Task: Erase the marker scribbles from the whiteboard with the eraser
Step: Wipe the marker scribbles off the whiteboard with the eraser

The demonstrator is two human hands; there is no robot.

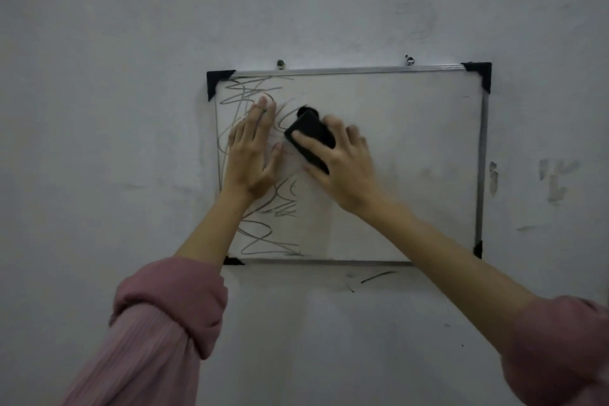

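The whiteboard (395,158) hangs on a grey wall (99,76), a small metal-framed panel with black plastic corner caps (479,74), hooked over two screws (280,63) along its top edge. Its right half and middle read as wiped: no lines show there, only a faint greyish haze that may be leftover marker dust. The marker scribbles (260,234) are confined to the left part of the board, running in loops and zigzags from just under the top-left corner down to the bottom edge.

The eraser (309,132), a black block, sits against the board at the right-hand border of those scribbles, a little above mid-height. The right hand (342,168) grips it from the right, fingers and thumb curled round its body; the hand and eraser are blurred, which suggests a stroke under way. The left hand (252,155) lies flat on the board over the scribbled area, fingers straight and spread, grasping nothing, probably steadying the panel against the wall.

By my reckoning the job is somewhat past halfway: the cleared stretch is the larger one, and what remains is the left strip, including the lines under and around the left hand, so that hand will likely need to shift before the strip can be finished. Both pink sleeves (171,306) are pushed up the forearms. The wall itself carries a few dark marks below the frame (379,276) and smudges to the right (557,178), outside the board.
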